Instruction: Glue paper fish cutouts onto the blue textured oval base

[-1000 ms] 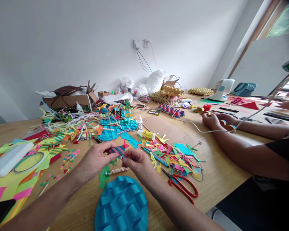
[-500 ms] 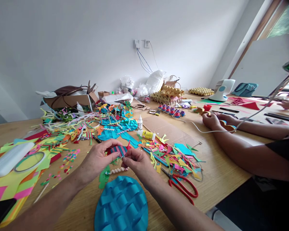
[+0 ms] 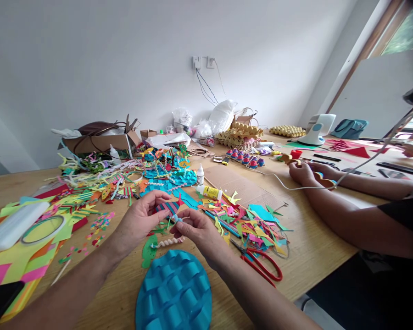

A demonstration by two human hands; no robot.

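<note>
Two bare hands meet over the table (image 3: pixel 227 293), one small piece in each. The left hand (image 3: pixel 139 220) pinches one striped paper piece (image 3: pixel 168 209) between thumb and fingers; the right hand (image 3: pixel 198 229), just beside it, pinches one small light-blue piece (image 3: pixel 175 219) against its lower edge.

Nearest below the grip lie one twisted pale cord (image 3: pixel 168 242) and one green paper shape (image 3: pixel 149 252); closer to the wearer is one blue oval panel (image 3: pixel 174 291). To the right of the grip is one pair of red-handled scissors (image 3: pixel 265 266), beside a heap of paper scraps (image 3: pixel 258 227) too many to count. Beyond the grip lie one yellow-labelled tube (image 3: pixel 211 192), one upright white bottle (image 3: pixel 200 175) and one cardboard sheet (image 3: pixel 242 183).

The surface is pale wood grain, crowded to the left of the grip with coloured paper (image 3: pixel 44 238). Far ahead, a plain pale wall (image 3: pixel 124 59) carries two sockets with cables. Well to the right, a co-worker's two forearms (image 3: pixel 344 206) reach in, below a wood-framed window (image 3: pixel 406 34).
</note>
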